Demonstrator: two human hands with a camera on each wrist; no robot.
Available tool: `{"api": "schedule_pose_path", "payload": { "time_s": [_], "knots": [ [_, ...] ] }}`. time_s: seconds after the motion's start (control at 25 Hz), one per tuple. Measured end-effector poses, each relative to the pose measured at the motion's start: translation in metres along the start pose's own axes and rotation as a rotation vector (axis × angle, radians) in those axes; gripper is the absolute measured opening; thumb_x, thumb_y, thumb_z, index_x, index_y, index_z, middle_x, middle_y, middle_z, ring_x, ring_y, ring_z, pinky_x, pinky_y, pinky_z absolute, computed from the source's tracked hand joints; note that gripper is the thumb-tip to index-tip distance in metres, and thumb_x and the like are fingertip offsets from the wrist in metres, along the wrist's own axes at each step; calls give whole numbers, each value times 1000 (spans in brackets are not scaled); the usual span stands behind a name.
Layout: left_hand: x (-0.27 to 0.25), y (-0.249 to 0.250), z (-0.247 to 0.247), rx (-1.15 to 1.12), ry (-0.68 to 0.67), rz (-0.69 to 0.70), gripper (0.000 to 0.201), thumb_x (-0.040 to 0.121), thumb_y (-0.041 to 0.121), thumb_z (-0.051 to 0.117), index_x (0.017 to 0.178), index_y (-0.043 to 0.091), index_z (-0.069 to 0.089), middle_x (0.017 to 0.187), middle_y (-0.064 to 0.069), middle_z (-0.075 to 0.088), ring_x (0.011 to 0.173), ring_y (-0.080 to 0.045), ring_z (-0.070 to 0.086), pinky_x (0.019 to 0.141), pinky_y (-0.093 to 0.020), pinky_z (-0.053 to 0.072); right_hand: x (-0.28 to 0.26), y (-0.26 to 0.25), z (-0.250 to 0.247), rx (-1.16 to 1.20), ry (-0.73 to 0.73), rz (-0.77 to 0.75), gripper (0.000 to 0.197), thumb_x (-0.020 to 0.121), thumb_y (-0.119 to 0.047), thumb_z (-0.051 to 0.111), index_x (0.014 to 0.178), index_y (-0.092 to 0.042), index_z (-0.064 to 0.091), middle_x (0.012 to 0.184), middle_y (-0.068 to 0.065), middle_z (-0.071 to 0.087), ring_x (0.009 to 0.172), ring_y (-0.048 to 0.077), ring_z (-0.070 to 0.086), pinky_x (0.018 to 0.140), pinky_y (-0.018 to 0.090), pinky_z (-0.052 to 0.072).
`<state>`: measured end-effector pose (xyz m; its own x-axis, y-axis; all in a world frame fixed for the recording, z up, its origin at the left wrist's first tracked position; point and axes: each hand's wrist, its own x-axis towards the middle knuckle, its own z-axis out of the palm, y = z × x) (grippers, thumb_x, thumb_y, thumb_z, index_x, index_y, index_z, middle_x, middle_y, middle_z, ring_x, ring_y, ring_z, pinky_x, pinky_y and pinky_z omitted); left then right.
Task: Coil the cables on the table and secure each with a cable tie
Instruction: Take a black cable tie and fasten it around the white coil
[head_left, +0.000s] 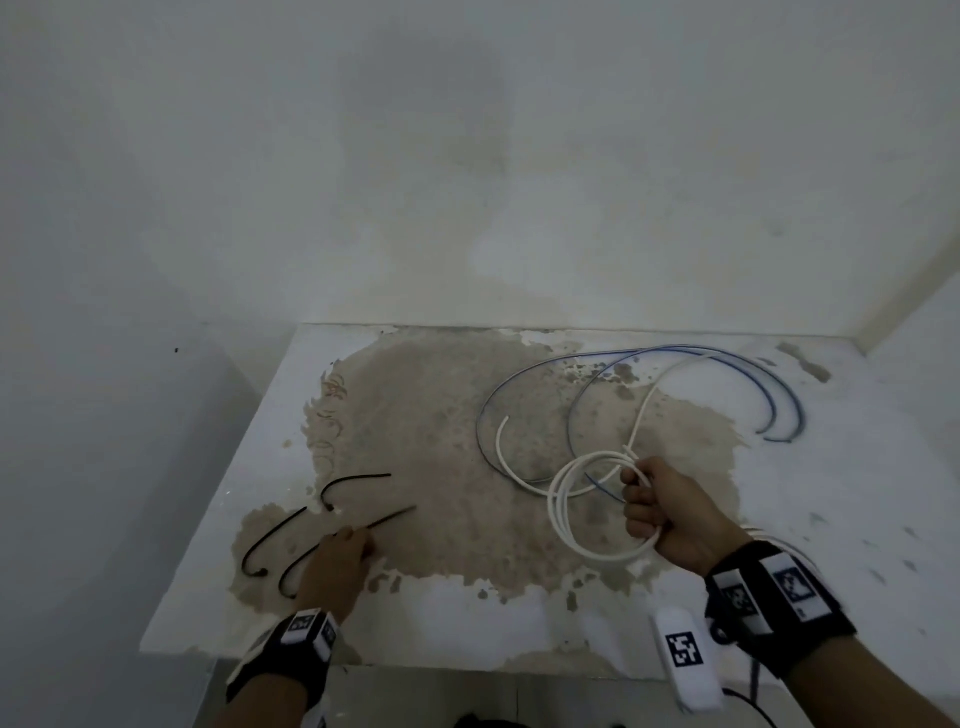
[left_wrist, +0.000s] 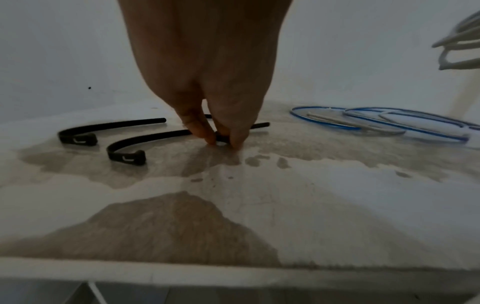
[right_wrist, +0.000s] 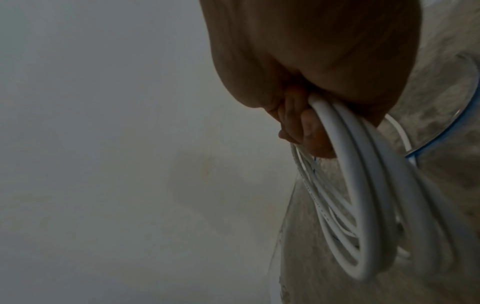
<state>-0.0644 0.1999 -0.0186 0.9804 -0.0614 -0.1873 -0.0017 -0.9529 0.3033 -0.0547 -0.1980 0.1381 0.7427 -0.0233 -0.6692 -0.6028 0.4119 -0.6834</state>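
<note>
White cable (head_left: 563, 501): we clench its coils in our right hand (head_left: 670, 512), at 4 o'clock on the table (head_left: 545, 613); its loose tail runs toward 1 o'clock.
Left hand (head_left: 335, 564): at 8 o'clock, fingertips (left_wrist: 210, 138) pinching a black cable tie (head_left: 387, 519) against the table.
Other ties: one (head_left: 270, 540) lies just beside at 9 o'clock, another (head_left: 353, 480) near at 10 o'clock.
Blue cable (head_left: 675, 356): loose loops at 1 o'clock, passing under the white coil.
</note>
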Motion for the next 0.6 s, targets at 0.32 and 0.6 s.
{"api": "schedule_pose_path", "payload": {
  "time_s": [0.32, 0.6],
  "knots": [
    [8, 140, -82, -417, 255, 481, 43, 97, 52, 39, 97, 22, 70, 83, 10, 65, 74, 1, 56, 73, -20, 44, -1, -24, 8, -5, -49, -30, 38, 107, -25, 30, 76, -10, 47, 55, -2, 27, 37, 10, 21, 36, 24, 24],
    [9, 215, -117, -911, 161, 471, 31, 104, 14, 36, 113, 20, 66, 88, 8, 57, 80, -8, 59, 77, -15, 48, -14, -48, 1, -87, -91, -97, 38, 108, -27, 31, 79, -10, 48, 56, -2, 27, 40, 10, 20, 36, 23, 26]
  ]
}}
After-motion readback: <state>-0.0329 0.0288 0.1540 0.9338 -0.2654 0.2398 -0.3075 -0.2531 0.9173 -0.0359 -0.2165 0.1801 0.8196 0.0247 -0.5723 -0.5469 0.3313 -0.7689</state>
